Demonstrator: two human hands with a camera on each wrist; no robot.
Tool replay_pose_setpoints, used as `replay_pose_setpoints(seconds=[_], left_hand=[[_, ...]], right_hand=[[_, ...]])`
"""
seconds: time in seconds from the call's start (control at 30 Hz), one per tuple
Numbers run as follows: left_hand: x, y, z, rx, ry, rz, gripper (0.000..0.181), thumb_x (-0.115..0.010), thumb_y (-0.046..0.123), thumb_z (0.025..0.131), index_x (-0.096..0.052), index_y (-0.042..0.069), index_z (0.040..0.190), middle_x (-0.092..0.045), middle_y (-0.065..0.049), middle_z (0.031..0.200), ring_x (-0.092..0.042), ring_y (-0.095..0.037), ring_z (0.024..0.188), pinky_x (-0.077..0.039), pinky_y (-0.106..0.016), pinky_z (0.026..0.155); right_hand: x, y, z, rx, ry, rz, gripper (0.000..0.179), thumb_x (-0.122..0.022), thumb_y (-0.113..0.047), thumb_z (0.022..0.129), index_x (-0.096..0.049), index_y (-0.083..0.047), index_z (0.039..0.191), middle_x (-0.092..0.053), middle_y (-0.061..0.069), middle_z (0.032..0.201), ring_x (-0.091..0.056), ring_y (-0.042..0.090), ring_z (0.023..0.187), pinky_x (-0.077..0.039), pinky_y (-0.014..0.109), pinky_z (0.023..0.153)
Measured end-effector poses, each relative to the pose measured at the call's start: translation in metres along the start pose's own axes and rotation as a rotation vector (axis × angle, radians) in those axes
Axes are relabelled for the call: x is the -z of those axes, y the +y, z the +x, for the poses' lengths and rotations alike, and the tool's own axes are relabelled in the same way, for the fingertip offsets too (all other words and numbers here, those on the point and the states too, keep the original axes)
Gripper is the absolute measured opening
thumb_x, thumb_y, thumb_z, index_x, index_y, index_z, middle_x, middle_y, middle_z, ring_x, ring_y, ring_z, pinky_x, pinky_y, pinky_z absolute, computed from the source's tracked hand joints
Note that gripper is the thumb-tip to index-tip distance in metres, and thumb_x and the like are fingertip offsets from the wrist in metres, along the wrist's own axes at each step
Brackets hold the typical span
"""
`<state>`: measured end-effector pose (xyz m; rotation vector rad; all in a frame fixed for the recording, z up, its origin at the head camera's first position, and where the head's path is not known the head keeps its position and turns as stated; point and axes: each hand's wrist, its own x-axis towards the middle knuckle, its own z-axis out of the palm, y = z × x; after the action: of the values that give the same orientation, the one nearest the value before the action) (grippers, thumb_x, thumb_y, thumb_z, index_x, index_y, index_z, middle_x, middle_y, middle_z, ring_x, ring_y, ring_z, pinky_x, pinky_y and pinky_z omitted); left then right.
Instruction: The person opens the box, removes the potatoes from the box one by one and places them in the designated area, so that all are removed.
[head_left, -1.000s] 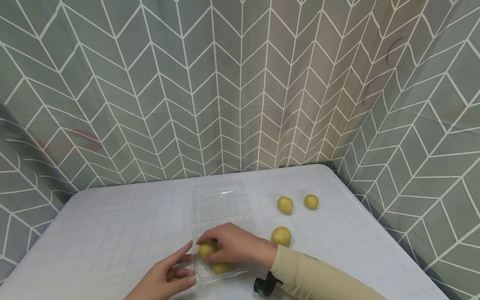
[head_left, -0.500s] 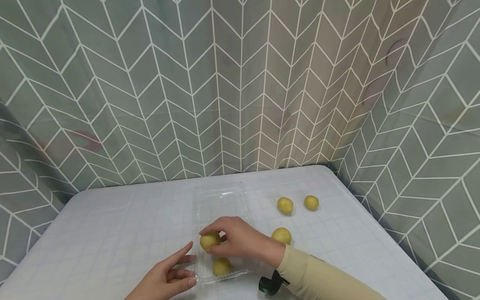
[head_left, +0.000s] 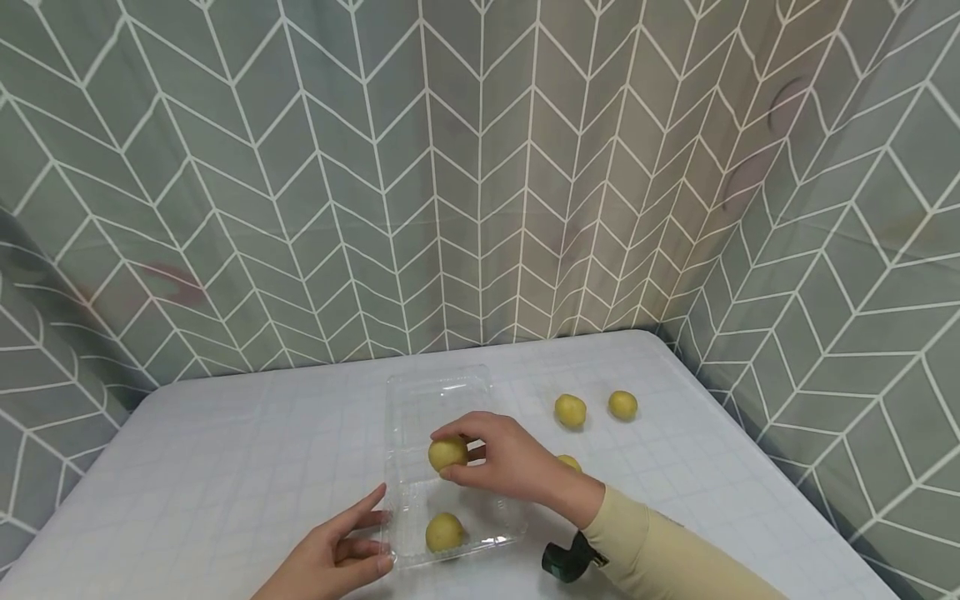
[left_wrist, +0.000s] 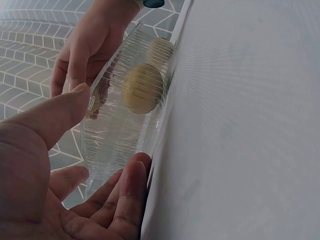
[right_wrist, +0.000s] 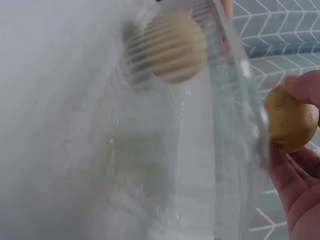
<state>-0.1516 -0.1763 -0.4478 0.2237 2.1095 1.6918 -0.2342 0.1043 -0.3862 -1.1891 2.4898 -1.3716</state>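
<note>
My right hand (head_left: 506, 458) pinches a round yellow fruit (head_left: 447, 452) between thumb and fingers, raised above the clear plastic box. In the right wrist view the held fruit (right_wrist: 290, 120) shows small brown spots on its skin; its exact kind is unclear. The clear plastic clamshell box (head_left: 480, 521) lies with its lid (head_left: 431, 396) folded back, away from me. One more yellow fruit (head_left: 445, 532) sits in the box near its front wall. My left hand (head_left: 333, 550) rests against the box's left side, fingers spread, with the thumb (left_wrist: 75, 102) touching its rim.
Two yellow fruits (head_left: 571, 410) (head_left: 622, 405) lie on the white-covered table (head_left: 262, 450) at the back right. Another fruit (head_left: 570, 462) is partly hidden behind my right wrist. A patterned curtain (head_left: 480, 208) hangs behind and beside the table.
My right hand has lifted its fruit away from the one at the front and moved it up and to the right. The left hand stays at the box's side.
</note>
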Motion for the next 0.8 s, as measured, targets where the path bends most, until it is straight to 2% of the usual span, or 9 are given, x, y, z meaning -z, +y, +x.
replay_pose_setpoints(seconds=[0.4, 0.6, 0.8], left_hand=[[0.0, 0.001, 0.001, 0.023, 0.004, 0.006, 0.088, -0.074, 0.031, 0.091, -0.023, 0.006, 0.157, -0.048, -0.024, 0.139, -0.062, -0.025, 0.106, -0.055, -0.035, 0.085], [-0.001, -0.001, 0.002, 0.009, 0.003, -0.001, 0.088, -0.074, 0.029, 0.091, -0.023, 0.005, 0.157, -0.048, -0.024, 0.139, -0.062, -0.025, 0.106, -0.056, -0.033, 0.084], [0.0, -0.002, 0.002, 0.001, -0.001, -0.012, 0.086, -0.073, 0.026, 0.092, -0.022, 0.005, 0.157, -0.047, -0.024, 0.139, -0.062, -0.025, 0.106, -0.055, -0.031, 0.083]], right_hand=[[0.019, 0.011, -0.017, -0.072, 0.085, 0.028, 0.039, -0.079, -0.022, 0.088, -0.067, -0.017, 0.124, -0.064, -0.012, 0.116, -0.062, 0.012, 0.104, -0.055, 0.029, 0.085], [0.028, 0.015, -0.029, -0.109, 0.112, 0.025, 0.039, -0.078, -0.026, 0.088, -0.066, -0.023, 0.124, -0.064, -0.012, 0.119, -0.062, 0.013, 0.106, -0.055, 0.032, 0.085], [0.039, 0.019, -0.038, -0.129, 0.15, 0.04, 0.04, -0.079, -0.023, 0.087, -0.067, -0.018, 0.125, -0.065, -0.008, 0.121, -0.062, 0.016, 0.107, -0.055, 0.033, 0.085]])
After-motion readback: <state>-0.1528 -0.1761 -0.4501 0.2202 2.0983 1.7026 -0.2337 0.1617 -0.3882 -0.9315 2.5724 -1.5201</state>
